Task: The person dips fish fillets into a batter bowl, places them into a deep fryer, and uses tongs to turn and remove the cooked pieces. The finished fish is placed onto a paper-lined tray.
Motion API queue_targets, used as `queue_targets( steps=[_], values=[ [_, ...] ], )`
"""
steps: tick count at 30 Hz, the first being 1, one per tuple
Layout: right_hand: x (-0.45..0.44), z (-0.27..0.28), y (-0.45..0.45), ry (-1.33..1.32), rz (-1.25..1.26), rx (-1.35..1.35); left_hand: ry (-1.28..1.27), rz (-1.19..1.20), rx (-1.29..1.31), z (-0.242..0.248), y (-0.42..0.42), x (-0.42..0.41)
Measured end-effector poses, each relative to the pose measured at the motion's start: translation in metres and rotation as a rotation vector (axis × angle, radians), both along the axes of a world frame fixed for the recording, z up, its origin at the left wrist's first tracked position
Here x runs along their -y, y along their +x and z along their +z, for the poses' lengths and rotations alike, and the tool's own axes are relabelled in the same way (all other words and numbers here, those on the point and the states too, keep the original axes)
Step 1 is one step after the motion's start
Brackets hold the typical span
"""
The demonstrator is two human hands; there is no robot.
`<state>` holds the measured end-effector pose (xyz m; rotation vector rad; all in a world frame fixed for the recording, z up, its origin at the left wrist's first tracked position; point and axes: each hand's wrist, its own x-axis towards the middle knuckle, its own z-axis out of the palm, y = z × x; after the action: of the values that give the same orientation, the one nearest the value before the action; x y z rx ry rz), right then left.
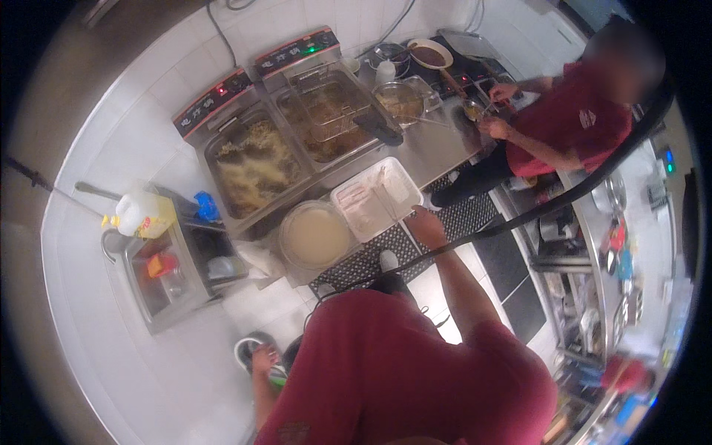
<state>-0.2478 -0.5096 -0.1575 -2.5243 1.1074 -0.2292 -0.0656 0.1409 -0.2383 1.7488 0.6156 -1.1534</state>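
At a front corner of a white rectangular tray [356, 235], my right hand [427, 227] grips the rim. Inside the tray lie a wire whisk [385, 196], pale powder and some light pinkish strips. Just left of it stands a clear round tub [285, 245] of beige batter [317, 236]. My left hand [264, 357] is low on the left, over a white-rimmed bin [240, 351]. Its fingers look partly curled, and I cannot tell whether they hold anything. Behind the tray, pale foam and food fill the left electric deep fryer [253, 167].
A second fryer [328, 119] holds a wire basket [334, 105] with a black handle. Another person [573, 122] works at the right beside pans. A sink [158, 278] and a yellow-labelled jug [146, 214] stand left. A dark strap [556, 208] crosses the view.
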Motion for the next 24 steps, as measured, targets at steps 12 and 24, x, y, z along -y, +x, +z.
queue_targets(
  steps=[12,24],
  values=[
    [0.341,0.120,0.039,-0.158,0.159,0.404,0.156,-0.302,0.140,0.039,-0.190,0.108],
    [0.393,0.012,0.206,-0.128,0.420,-0.451,0.217,0.488,-0.106,0.090,-0.353,0.155]
  ],
)
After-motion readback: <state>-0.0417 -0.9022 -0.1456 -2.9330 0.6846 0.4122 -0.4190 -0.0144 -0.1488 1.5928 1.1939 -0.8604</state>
